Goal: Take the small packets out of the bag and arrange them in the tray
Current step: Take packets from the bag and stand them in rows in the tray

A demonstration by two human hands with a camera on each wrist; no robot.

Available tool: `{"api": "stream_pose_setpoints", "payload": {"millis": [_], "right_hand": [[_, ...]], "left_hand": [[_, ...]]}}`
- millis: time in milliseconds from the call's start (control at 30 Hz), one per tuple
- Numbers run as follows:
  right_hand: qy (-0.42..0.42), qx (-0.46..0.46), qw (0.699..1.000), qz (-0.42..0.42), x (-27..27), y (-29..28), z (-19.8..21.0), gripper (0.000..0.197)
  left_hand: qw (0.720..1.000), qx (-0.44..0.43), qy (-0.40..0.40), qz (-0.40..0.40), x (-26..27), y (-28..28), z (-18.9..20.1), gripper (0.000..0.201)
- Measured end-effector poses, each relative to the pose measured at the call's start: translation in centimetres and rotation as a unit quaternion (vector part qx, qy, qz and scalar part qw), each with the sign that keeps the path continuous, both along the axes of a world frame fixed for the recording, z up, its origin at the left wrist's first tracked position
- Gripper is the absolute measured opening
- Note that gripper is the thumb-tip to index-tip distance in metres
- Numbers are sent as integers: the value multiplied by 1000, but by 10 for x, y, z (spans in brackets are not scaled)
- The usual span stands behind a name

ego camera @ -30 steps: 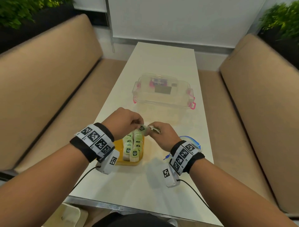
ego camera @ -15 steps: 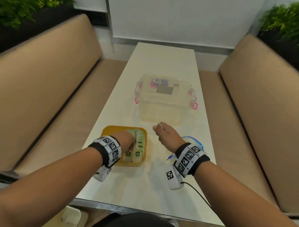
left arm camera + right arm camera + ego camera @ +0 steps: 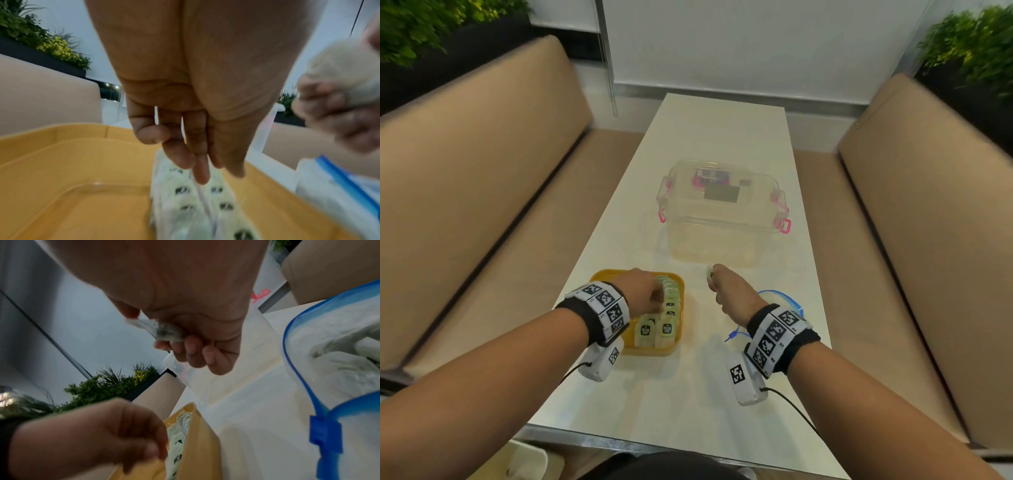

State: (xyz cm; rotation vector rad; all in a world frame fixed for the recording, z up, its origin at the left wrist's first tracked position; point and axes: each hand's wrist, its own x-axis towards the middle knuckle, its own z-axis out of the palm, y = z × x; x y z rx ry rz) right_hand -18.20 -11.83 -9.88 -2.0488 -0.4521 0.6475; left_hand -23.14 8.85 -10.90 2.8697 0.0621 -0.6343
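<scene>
Pinching a light, soft, seemingly crinkly packet (image 3: 162, 331) by its edge, the right hand (image 3: 729, 291) hovers centre-frame while the left hand's (image 3: 643, 291) straight fingers (image 3: 200, 170) press the packets (image 3: 664, 318) in the tray (image 3: 602, 279).

The counter (image 3: 726, 137) is a long, narrow, off-white slab with a metal trim along its near edge, running away from the viewer between two tan upholstered benches. Three items rest directly on it. A yellow tray (image 3: 602, 278) sits near the front, towards the left edge; pale green packets (image 3: 669, 308) stand in two rows along its right side. A clear zip bag (image 3: 304, 353) with a blue seal and blue slider lies to the right of the tray, apart from it, containing further packets. A clear plastic storage box (image 3: 722, 219) with pink latches stands further back, near the counter's middle.
</scene>
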Motion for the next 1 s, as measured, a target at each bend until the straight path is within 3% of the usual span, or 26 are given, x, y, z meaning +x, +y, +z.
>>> {"api": "stream_pose_setpoints", "payload": {"millis": [67,167,333,433,533,633,700,800,1000], "right_hand": [[-29,-16,999,19,-2,2,-1,26],[-43,-26,997,54,-3,8,-2,17],[-90,-5,995,47,0,21,-6,13],[-88,3,995,40,1,25,-8,20],[-102,-19,994,45,0,30,-14,19],[-102,-35,993,45,-2,35,-21,15],[-110,-66,990,58,-2,38,-28,31],[-103,-141,982,75,-1,40,-37,53],[-55,-186,976,97,-7,46,-49,63]], "left_hand": [[995,-78,-57,12,-1,-4,16,30],[979,-175,-102,28,-2,-15,33,38],[964,-155,-214,36,-2,-15,40,18],[957,-178,-225,45,-4,-9,43,8],[963,-183,-189,54,-8,-2,42,5],[986,-106,-121,38,-12,8,38,10],[999,-29,-15,15,-15,14,30,19],[992,32,124,-9,-22,13,12,32],[985,109,136,9,-15,1,-17,30]]}}
